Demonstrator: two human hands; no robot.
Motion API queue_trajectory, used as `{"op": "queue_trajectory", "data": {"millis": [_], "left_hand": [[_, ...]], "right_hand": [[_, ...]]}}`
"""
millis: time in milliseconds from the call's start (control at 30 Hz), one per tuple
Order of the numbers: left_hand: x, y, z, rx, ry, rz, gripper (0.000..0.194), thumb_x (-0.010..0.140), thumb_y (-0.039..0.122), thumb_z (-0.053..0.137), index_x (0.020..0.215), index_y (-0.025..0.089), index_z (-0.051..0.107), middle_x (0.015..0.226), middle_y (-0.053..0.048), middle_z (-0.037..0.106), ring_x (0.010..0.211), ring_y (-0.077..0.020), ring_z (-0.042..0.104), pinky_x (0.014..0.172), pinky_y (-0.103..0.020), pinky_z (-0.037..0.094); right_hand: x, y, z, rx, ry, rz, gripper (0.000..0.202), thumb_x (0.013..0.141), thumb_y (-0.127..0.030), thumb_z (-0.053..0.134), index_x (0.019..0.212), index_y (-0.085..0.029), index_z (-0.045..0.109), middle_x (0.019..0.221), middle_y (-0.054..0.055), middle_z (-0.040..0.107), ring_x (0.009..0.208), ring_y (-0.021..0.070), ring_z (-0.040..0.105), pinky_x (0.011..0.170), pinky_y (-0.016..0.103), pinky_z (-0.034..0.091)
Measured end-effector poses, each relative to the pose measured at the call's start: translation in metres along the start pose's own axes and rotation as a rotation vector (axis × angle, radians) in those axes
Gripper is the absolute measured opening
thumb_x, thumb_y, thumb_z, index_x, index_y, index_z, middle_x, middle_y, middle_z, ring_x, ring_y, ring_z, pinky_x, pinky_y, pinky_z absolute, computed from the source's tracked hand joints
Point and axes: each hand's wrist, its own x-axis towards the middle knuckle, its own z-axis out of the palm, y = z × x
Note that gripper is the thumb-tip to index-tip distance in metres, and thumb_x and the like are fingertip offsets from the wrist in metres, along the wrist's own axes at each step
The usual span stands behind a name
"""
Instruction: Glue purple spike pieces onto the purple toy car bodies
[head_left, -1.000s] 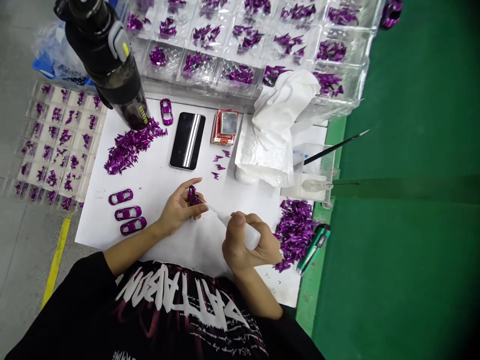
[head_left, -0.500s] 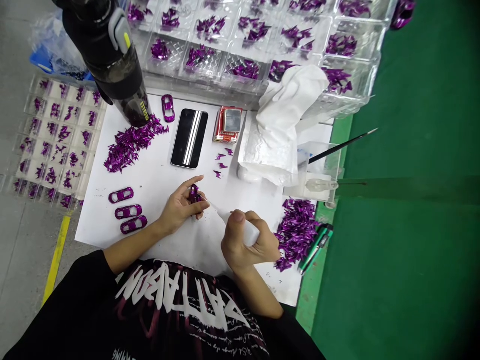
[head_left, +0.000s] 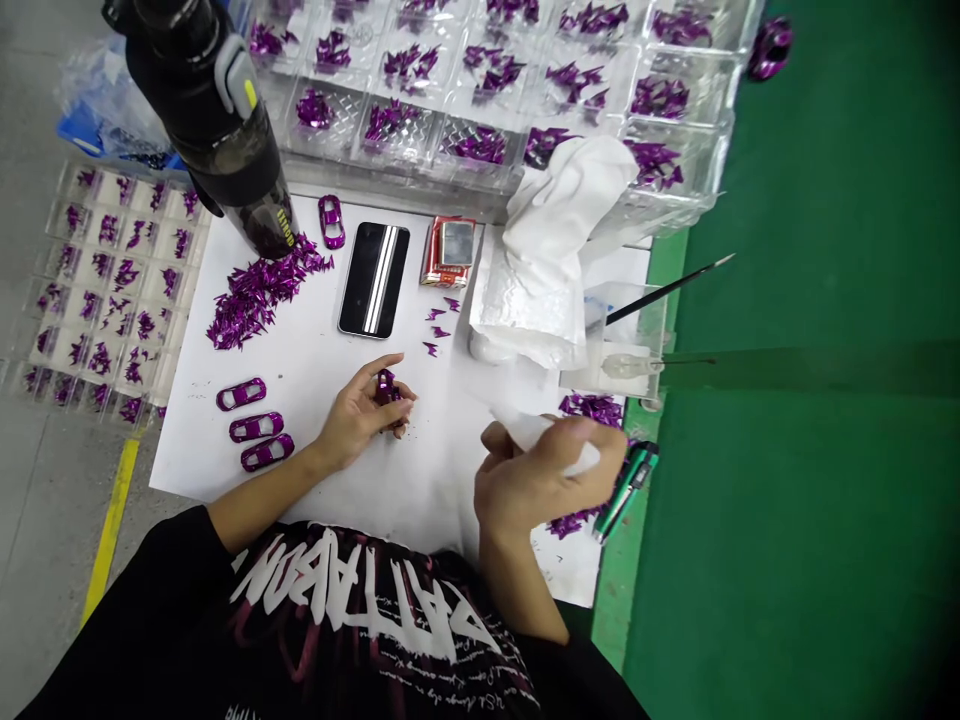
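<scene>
My left hand [head_left: 366, 412] pinches a small purple toy car body [head_left: 386, 388] above the white paper [head_left: 442, 480]. Its fingers hide part of the car. To the right, my right hand [head_left: 551, 475] is wrapped around a white squeeze bottle [head_left: 531, 428] with a thin tip, slightly smeared by motion. The bottle is apart from the car. Behind that hand lies a heap of small purple pointed pieces [head_left: 592, 408], partly covered. Left of my left arm, three purple car bodies [head_left: 256, 427] lie in a slanted row. A few loose purple pieces [head_left: 433, 315] sit beyond my left hand.
A black water bottle [head_left: 255, 170] stands beside another purple heap [head_left: 251, 300]. Around are a phone [head_left: 373, 280], a red box [head_left: 439, 268], white tissues [head_left: 529, 300], a clear holder with a brush [head_left: 667, 288], a green cutter [head_left: 626, 490], and compartment trays [head_left: 495, 195].
My right hand has drawn the squeeze bottle away from the car, to the right. My left hand keeps hold of the car in about the same place. The view has shifted slightly.
</scene>
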Motion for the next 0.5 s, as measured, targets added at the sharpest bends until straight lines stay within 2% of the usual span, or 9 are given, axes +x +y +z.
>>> {"op": "queue_trajectory", "data": {"millis": [67,133,200,267,367,500], "left_hand": [[-0.001,0.001,0.000,-0.008,-0.013,-0.008,0.062,0.076,0.032,0.089,0.128,0.025,0.056,0.102,-0.002,0.069,0.076,-0.0146,0.068,0.063,-0.029,0.057],[-0.003,0.002,-0.001,-0.012,-0.027,-0.012,0.055,0.078,0.032,0.087,0.122,0.024,0.054,0.105,-0.003,0.071,0.080,-0.0174,0.072,0.066,-0.032,0.060],[-0.004,0.003,-0.003,-0.009,-0.044,-0.010,0.051,0.081,0.031,0.085,0.119,0.024,0.050,0.106,-0.004,0.073,0.080,-0.0184,0.074,0.066,-0.032,0.061],[-0.005,0.004,-0.005,0.004,-0.065,-0.009,0.048,0.084,0.032,0.083,0.117,0.024,0.048,0.104,-0.004,0.074,0.078,-0.0187,0.075,0.063,-0.031,0.060],[-0.006,0.006,-0.007,0.045,-0.092,-0.025,0.046,0.085,0.030,0.082,0.115,0.023,0.048,0.099,-0.004,0.074,0.073,-0.0188,0.075,0.057,-0.028,0.059],[-0.008,0.009,-0.005,0.106,-0.107,-0.058,0.045,0.084,0.031,0.084,0.114,0.023,0.051,0.094,-0.002,0.073,0.068,-0.0187,0.075,0.051,-0.026,0.058]], "right_hand": [[0.004,0.010,0.000,-0.045,0.021,-0.005,0.027,0.108,-0.047,0.041,0.112,-0.025,0.056,0.086,0.002,0.063,0.055,0.0144,0.058,0.049,0.029,0.050],[0.003,0.022,0.002,-0.173,-0.051,-0.056,0.029,0.105,-0.043,0.050,0.122,-0.021,0.058,0.100,0.008,0.071,0.072,0.0186,0.067,0.063,0.033,0.057],[0.000,0.033,0.004,-0.303,-0.157,-0.114,0.031,0.102,-0.040,0.055,0.123,-0.019,0.062,0.110,0.013,0.074,0.092,0.0230,0.071,0.078,0.037,0.060],[-0.003,0.042,0.000,-0.362,-0.211,-0.144,0.030,0.100,-0.039,0.057,0.121,-0.019,0.065,0.117,0.013,0.075,0.097,0.0231,0.071,0.083,0.038,0.060],[0.000,0.049,-0.023,-0.418,-0.240,-0.145,0.036,0.097,-0.043,0.059,0.124,-0.019,0.067,0.112,0.012,0.077,0.089,0.0230,0.071,0.081,0.038,0.060],[0.028,0.059,-0.064,-0.569,-0.117,-0.070,0.028,0.094,-0.035,0.057,0.106,-0.018,0.076,0.099,0.015,0.073,0.095,0.0294,0.065,0.088,0.048,0.053]]}}
